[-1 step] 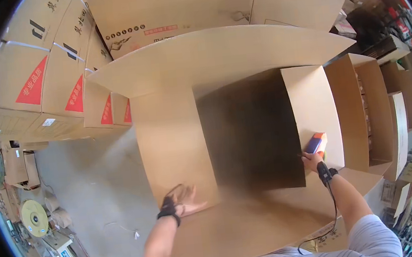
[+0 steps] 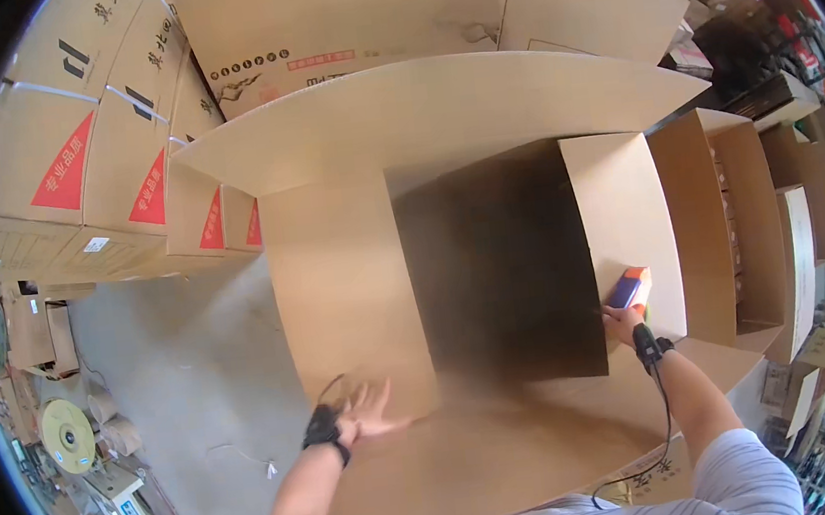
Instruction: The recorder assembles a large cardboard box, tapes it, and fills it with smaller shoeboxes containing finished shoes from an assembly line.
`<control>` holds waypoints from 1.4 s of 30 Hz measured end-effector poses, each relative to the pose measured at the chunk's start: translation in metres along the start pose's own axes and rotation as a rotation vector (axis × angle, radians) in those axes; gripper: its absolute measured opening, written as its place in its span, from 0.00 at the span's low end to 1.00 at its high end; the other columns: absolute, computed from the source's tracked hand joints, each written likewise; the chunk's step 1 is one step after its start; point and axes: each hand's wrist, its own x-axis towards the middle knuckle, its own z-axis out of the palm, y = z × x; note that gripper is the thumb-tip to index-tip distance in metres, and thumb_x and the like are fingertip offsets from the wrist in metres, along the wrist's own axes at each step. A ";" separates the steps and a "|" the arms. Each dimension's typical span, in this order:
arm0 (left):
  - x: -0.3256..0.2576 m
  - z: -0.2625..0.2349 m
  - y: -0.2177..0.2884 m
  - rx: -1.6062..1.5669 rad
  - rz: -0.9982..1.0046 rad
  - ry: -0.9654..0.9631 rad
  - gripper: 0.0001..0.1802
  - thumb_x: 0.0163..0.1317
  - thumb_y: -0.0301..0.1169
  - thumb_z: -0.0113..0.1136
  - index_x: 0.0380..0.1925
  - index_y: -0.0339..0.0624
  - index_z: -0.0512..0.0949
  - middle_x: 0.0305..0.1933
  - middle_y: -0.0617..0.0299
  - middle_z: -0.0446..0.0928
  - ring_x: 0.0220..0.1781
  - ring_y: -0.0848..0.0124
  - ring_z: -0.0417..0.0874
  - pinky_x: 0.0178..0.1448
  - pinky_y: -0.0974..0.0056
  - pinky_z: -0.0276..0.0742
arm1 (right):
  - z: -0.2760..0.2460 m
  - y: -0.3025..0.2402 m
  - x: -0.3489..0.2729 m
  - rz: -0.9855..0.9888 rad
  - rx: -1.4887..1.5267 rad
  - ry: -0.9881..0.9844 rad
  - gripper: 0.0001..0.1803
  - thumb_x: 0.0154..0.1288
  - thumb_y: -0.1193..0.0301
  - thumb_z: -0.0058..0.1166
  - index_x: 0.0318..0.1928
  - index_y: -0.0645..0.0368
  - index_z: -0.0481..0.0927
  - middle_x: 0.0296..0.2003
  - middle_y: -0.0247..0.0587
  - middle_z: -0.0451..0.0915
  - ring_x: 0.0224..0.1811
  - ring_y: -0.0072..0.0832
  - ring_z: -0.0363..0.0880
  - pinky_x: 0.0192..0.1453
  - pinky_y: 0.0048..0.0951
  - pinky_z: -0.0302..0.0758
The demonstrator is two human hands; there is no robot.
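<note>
Fingers [image 2: 383,397] of left hand [image 2: 361,414], spread and empty, have shifted slightly outward over the flap [image 2: 342,275], perhaps steadying it. Right hand [image 2: 625,325] is closed around blue-orange object [image 2: 629,288].

Over my feed I see a large brown carton [image 2: 337,255], mouth upward, its interior [image 2: 498,259] deep in shadow, its four flaps [image 2: 438,114] spread outward. My right grip [image 2: 624,324] holds a small blue, white and orange block [image 2: 629,287], slanted over the right flap [image 2: 617,196]; contact there I can't confirm.
</note>
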 end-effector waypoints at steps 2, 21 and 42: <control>-0.061 0.026 -0.014 -0.084 0.283 -0.101 0.59 0.44 0.56 0.58 0.64 0.45 0.32 0.69 0.47 0.36 0.70 0.53 0.36 0.66 0.41 0.33 | 0.008 -0.024 0.001 -0.003 -0.144 0.020 0.14 0.57 0.60 0.48 0.42 0.46 0.79 0.32 0.47 0.79 0.37 0.37 0.79 0.44 0.33 0.73; 0.000 -0.152 0.067 0.153 -0.598 0.753 0.69 0.25 0.46 0.75 0.65 0.60 0.37 0.69 0.47 0.28 0.70 0.52 0.34 0.64 0.37 0.38 | -0.011 -0.177 -0.016 -0.391 0.933 -0.242 0.28 0.53 0.66 0.58 0.54 0.61 0.68 0.44 0.40 0.75 0.46 0.24 0.73 0.51 0.28 0.70; -0.015 -0.141 -0.203 -0.087 -0.877 0.952 0.11 0.50 0.38 0.58 0.28 0.46 0.81 0.29 0.53 0.79 0.39 0.57 0.80 0.44 0.57 0.74 | 0.025 -0.174 -0.011 -0.302 0.504 -0.458 0.26 0.48 0.57 0.63 0.39 0.65 0.74 0.28 0.40 0.77 0.31 0.24 0.74 0.37 0.27 0.72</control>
